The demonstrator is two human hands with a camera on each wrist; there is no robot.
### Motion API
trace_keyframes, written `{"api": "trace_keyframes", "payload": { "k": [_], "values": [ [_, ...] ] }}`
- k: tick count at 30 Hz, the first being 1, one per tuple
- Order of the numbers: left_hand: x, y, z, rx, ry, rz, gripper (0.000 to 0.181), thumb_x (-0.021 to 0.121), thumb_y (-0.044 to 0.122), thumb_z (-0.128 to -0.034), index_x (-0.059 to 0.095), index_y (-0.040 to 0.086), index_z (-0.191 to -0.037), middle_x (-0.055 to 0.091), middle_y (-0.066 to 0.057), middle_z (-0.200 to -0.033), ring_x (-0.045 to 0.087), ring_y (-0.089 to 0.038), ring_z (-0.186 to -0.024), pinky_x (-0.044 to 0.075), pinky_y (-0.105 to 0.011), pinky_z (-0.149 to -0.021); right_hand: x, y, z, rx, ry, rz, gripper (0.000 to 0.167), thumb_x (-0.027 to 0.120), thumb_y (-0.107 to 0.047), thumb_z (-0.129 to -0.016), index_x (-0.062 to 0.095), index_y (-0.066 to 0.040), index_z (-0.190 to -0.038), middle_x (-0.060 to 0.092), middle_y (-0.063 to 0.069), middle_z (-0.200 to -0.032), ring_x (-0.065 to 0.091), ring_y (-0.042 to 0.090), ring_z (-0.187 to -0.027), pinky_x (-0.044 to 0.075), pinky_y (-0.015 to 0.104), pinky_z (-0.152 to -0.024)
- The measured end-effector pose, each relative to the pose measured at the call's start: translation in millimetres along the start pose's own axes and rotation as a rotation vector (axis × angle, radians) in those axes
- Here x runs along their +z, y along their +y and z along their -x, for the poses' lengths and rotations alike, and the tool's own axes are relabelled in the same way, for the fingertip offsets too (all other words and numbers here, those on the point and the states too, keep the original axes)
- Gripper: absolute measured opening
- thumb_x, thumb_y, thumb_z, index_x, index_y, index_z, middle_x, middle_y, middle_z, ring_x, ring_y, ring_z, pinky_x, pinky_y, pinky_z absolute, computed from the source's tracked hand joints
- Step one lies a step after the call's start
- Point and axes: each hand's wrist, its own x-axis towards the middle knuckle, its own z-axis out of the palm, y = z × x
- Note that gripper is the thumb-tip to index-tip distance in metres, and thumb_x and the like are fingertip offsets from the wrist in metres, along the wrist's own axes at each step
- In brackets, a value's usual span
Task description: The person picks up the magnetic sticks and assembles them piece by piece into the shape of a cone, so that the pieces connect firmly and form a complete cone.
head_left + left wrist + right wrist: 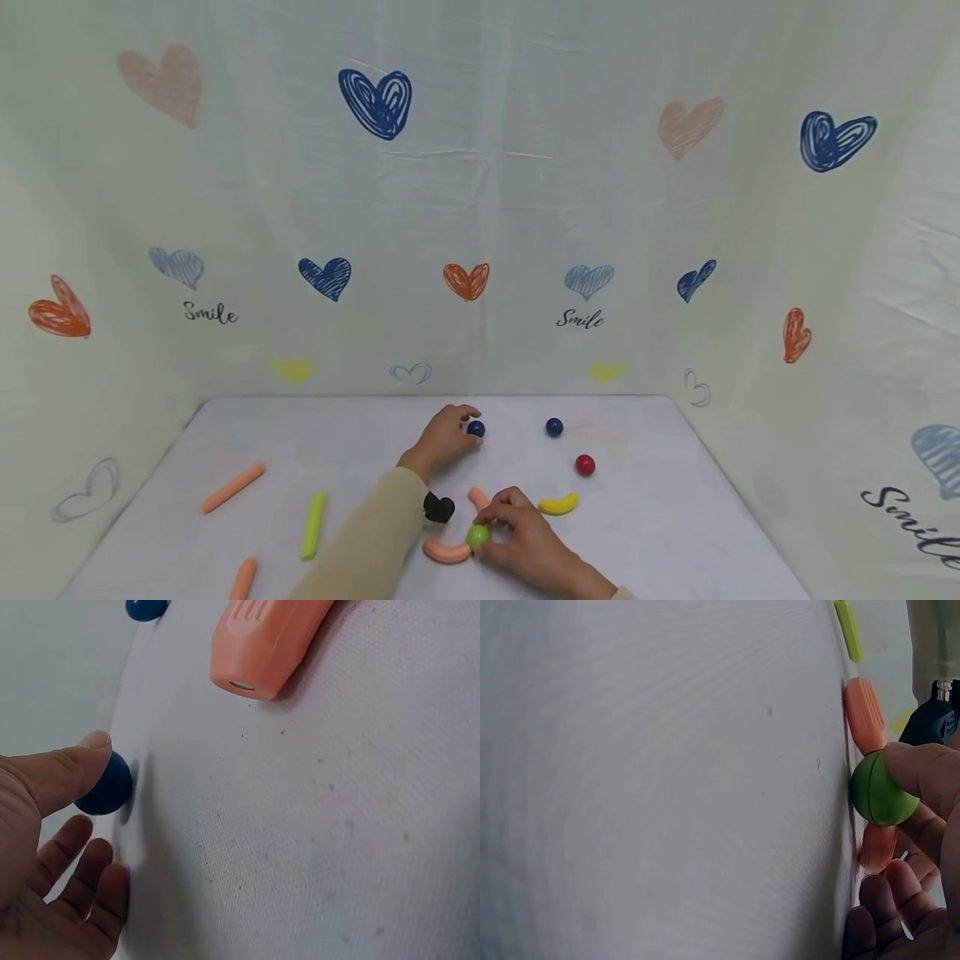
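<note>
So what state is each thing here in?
Green ball: pinched by right hand
Curved orange stick: touching green ball
Middle orange stick: partly hidden by right hand
Left blue ball: between left hand thumb and fingers; grip unclear
Right blue ball: loose
Red ball: loose
Yellow stick: curved, loose
Green stick: straight, loose
Upper-left orange stick: straight, loose
Lower-left orange stick: cut off by frame

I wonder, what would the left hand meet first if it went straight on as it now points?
Most likely the nearer blue ball, right at the left hand; whether they already touch is unclear.
</note>
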Motion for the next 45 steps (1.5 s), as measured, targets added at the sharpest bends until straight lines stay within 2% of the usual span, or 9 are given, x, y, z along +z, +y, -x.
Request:
{"api": "trace_keyframes", "payload": {
  "k": [8,14,22,27,32,34,38,41,45],
  "values": [
    [0.7,-6.5,2.4,0.023,0.036,-0.034,0.032,0.082,0.013,-0.0904,0.069,0.009,-0.12,0.066,-0.015,-0.119,0.063,-0.031,-0.108,0.052,-0.052,-0.098,4.8,-0.4,-0.6,-0.038,0.014,0.013,0.026,0.084,-0.029,-0.09,0.076,-0.023,-0.114,0.051,-0.005,-0.112,0.053,0.007,-0.101,0.047,0.022,-0.087],
    [-0.4,-8.7,3.6,0.037,0.008,-0.036,0.029,0.08,0.012,-0.0921,0.068,0.009,-0.118,0.069,-0.011,-0.112,0.063,-0.026,-0.103,0.053,-0.049,-0.096,3.4,2.2,-1.6,-0.016,0.004,0.038,0.027,0.082,-0.033,-0.091,0.076,-0.025,-0.116,0.051,-0.005,-0.114,0.053,0.006,-0.103,0.048,0.021,-0.089],
    [-0.1,-13.2,6.3,0.004,-0.035,-0.02,0.033,0.077,0.016,-0.0952,0.059,0.013,-0.122,0.071,-0.013,-0.122,0.064,-0.029,-0.111,0.051,-0.052,-0.101,0.1,3.5,-2.4,-0.009,0.002,0.045,0.026,0.082,-0.035,-0.091,0.075,-0.026,-0.116,0.051,-0.005,-0.115,0.054,0.008,-0.103,0.047,0.022,-0.089],
    [-2.2,-17.5,8.6,0.033,-0.058,-0.045,0.024,0.073,0.019,-0.0968,0.068,0.018,-0.12,0.07,-0.008,-0.117,0.062,-0.025,-0.107,0.051,-0.052,-0.099,0.2,3.6,-2.2,-0.023,0.007,0.052,0.026,0.082,-0.034,-0.092,0.076,-0.025,-0.115,0.051,-0.005,-0.114,0.054,0.008,-0.103,0.047,0.022,-0.089],
    [-3.2,-20.1,10.0,0.101,-0.072,-0.128,0.032,0.065,0.017,-0.0985,0.074,0.016,-0.129,0.071,-0.009,-0.124,0.063,-0.029,-0.116,0.049,-0.053,-0.106,-0.9,3.9,-1.3,-0.029,0.006,0.044,0.026,0.082,-0.034,-0.091,0.076,-0.026,-0.116,0.05,-0.004,-0.114,0.053,0.009,-0.104,0.047,0.023,-0.091],
    [-2.1,-20.4,10.5,0.118,-0.075,-0.158,0.034,0.066,0.018,-0.0984,0.074,0.015,-0.132,0.069,-0.011,-0.126,0.061,-0.031,-0.119,0.048,-0.053,-0.107,-1.0,4.2,-1.1,-0.033,0.007,0.036,0.027,0.083,-0.034,-0.091,0.076,-0.026,-0.116,0.05,-0.003,-0.114,0.053,0.01,-0.104,0.047,0.024,-0.091],
    [1.0,-21.2,13.1,0.102,-0.076,-0.181,0.04,0.075,0.019,-0.0963,0.072,0.014,-0.136,0.065,-0.013,-0.125,0.06,-0.03,-0.119,0.049,-0.053,-0.108,-0.1,4.5,-0.6,-0.033,0.006,0.017,0.027,0.083,-0.034,-0.091,0.076,-0.026,-0.116,0.05,-0.003,-0.114,0.053,0.011,-0.105,0.047,0.024,-0.091],
    [1.3,-24.6,14.3,0.065,-0.063,-0.136,0.049,0.08,0.018,-0.0935,0.066,0.012,-0.14,0.066,-0.012,-0.124,0.062,-0.029,-0.118,0.05,-0.052,-0.107,0.9,4.4,-0.4,-0.027,0.004,0.01,0.026,0.083,-0.034,-0.091,0.076,-0.027,-0.115,0.05,-0.003,-0.114,0.053,0.011,-0.105,0.047,0.024,-0.091],
    [-3.0,-28.1,18.0,0.022,-0.042,-0.034,0.043,0.081,0.017,-0.0925,0.064,0.012,-0.132,0.069,-0.009,-0.119,0.065,-0.025,-0.111,0.053,-0.05,-0.102,1.4,5.0,0.0,-0.024,0.008,0.025,0.026,0.083,-0.033,-0.092,0.076,-0.026,-0.116,0.051,-0.003,-0.114,0.053,0.011,-0.105,0.047,0.024,-0.091]
  ]
}}
